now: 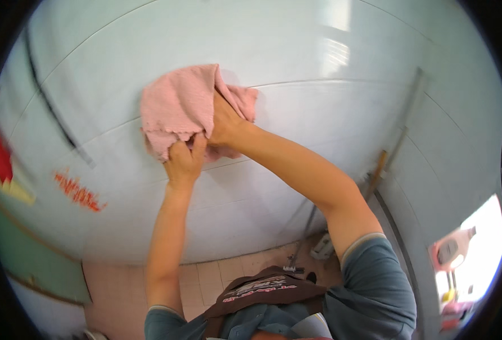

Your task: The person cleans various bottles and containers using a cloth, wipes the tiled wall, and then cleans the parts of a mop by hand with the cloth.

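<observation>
A pink cloth (178, 100), towel-like and folded over itself, is in front of the pale tiled wall (285, 51). My left hand (185, 159) grips its scalloped lower edge, with the thumb side up against the fabric. Between the folds sits my right hand (226, 121); its back and wrist show, while the cloth covers its fingers. Part of the cloth sticks out to the right, beyond that wrist. Whether the cloth touches the wall all over cannot be made out.
Orange-red marks (77, 191) and a dark cable (49, 102) are on the wall at left. A wooden-ended pole (377, 172) leans in the right corner. On a bright ledge stands a pinkish bottle (452, 248). Below are pink floor tiles (210, 276) and a green panel (34, 250).
</observation>
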`<action>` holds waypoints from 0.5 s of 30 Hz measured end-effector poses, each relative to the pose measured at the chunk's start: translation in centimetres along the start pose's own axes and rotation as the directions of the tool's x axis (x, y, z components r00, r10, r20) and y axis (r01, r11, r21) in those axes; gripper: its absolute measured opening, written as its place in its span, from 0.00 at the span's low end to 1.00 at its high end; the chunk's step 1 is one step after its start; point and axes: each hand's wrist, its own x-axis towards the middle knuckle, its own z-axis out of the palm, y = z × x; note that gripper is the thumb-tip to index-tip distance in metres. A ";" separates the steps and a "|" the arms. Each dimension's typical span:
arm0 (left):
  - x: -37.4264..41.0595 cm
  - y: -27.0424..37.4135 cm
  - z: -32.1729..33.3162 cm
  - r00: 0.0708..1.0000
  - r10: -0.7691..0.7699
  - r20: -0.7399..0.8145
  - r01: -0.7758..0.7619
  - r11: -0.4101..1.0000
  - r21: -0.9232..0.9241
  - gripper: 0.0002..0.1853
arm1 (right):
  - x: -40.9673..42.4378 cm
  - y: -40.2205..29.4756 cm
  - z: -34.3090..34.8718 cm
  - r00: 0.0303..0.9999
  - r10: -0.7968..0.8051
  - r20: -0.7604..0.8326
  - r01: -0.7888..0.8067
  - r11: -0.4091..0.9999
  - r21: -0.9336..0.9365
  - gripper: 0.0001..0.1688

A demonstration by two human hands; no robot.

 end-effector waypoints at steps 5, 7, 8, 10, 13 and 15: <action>3.9 13.5 9.5 0.830 0.550 -0.093 -0.534 0.832 0.153 0.20 | -8.9 8.5 -11.8 0.953 0.177 -0.248 -0.184 0.983 -0.004 0.26; 4.4 19.8 13.9 0.723 0.688 -0.060 -0.659 0.713 0.238 0.19 | -12.9 15.4 -14.5 0.876 0.254 -0.410 -0.250 0.966 0.065 0.28; 4.0 21.6 16.0 0.735 0.677 0.044 -0.670 0.715 0.197 0.19 | -15.2 17.1 -16.6 0.872 0.280 -0.402 -0.345 0.933 -0.100 0.28; 3.2 24.5 19.4 0.644 0.761 0.077 -0.763 0.632 0.134 0.18 | -19.7 21.0 -20.1 0.814 0.272 -0.513 -0.456 0.847 -0.274 0.28; 1.6 29.9 23.3 0.667 0.744 0.052 -0.740 0.669 -0.075 0.14 | -25.7 26.0 -23.8 0.602 0.185 -0.777 -0.588 0.761 -0.273 0.24; 0.7 30.8 26.3 0.783 0.611 0.117 -0.546 0.765 -0.341 0.12 | -28.1 27.9 -25.7 0.431 0.178 -0.884 -0.738 0.633 -0.233 0.20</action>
